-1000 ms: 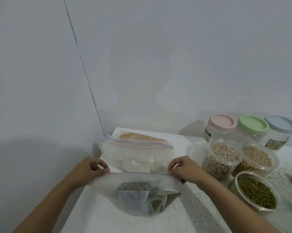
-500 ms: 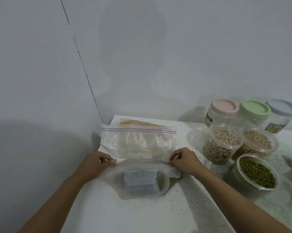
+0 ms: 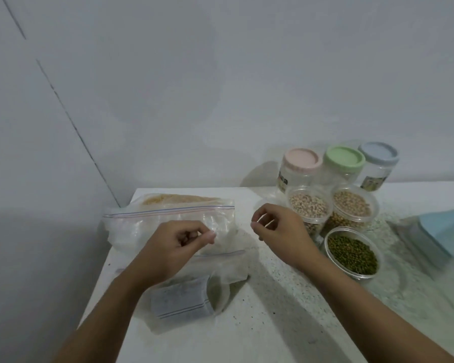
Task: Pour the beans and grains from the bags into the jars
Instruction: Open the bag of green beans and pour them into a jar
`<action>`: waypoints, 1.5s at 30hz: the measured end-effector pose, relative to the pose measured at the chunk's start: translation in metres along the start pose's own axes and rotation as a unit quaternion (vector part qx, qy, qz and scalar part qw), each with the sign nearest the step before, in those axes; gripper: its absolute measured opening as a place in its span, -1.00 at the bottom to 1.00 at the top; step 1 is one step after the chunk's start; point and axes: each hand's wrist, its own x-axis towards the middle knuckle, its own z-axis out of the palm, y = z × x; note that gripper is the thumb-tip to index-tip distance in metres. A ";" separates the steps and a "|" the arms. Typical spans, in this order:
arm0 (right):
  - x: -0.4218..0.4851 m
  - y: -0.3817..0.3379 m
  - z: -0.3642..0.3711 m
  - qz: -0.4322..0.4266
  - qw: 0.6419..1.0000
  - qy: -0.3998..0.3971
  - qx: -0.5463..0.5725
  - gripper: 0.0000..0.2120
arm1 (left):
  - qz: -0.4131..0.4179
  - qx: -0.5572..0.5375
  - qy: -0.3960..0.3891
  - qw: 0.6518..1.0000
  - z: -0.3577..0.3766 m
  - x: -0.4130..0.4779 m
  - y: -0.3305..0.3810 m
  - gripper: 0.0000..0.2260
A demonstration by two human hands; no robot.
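Observation:
An emptied zip bag lies flat on the white counter, with a folded bag inside it. Behind it lies a second clear zip bag, and behind that a bag of tan grain. My left hand hovers above the bags, fingers loosely curled, holding nothing. My right hand hovers to the right, also curled and empty. Three open jars stand at the right: pale beans, tan beans and green beans.
Three lidded jars stand against the wall, with a pink lid, a green lid and a blue lid. A light blue object lies at the right edge. The counter's left edge runs beside a wall.
Both hands let go of the emptied bag, which now lies flat on the counter. They lifted off it and moved right, and the view tilted down and right.

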 end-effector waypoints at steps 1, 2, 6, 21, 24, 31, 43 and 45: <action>-0.002 -0.001 -0.010 -0.008 1.000 0.003 0.009 -0.87 | 0.007 -0.018 -0.006 1.000 0.010 0.009 0.010 -0.78; -0.004 -0.001 -0.020 -0.016 1.000 0.004 0.017 -0.87 | 0.014 -0.031 -0.011 0.999 0.020 0.016 0.019 -0.77; -0.011 0.005 -0.062 -0.049 0.997 0.020 0.051 -0.90 | 0.029 -0.068 -0.017 0.997 0.062 0.044 0.050 -0.83; -0.010 0.117 -0.209 -0.099 0.995 0.021 0.027 -0.87 | 0.009 -0.009 0.024 1.000 0.210 0.095 0.129 -0.93; -0.010 0.144 -0.220 -0.072 0.995 -0.028 -0.063 -0.90 | -0.007 0.016 0.026 1.000 0.232 0.094 0.131 -0.91; -0.019 0.191 -0.200 -0.023 0.946 -0.184 -0.265 -0.60 | -0.054 -0.064 0.076 0.994 0.261 0.077 0.125 -0.74; -0.013 0.197 -0.172 0.011 0.907 -0.193 -0.374 -0.31 | -0.088 -0.224 0.077 0.967 0.266 0.066 0.106 -0.50; -0.011 0.195 -0.171 0.024 0.908 -0.195 -0.371 -0.27 | -0.079 -0.236 0.083 0.965 0.271 0.063 0.099 -0.41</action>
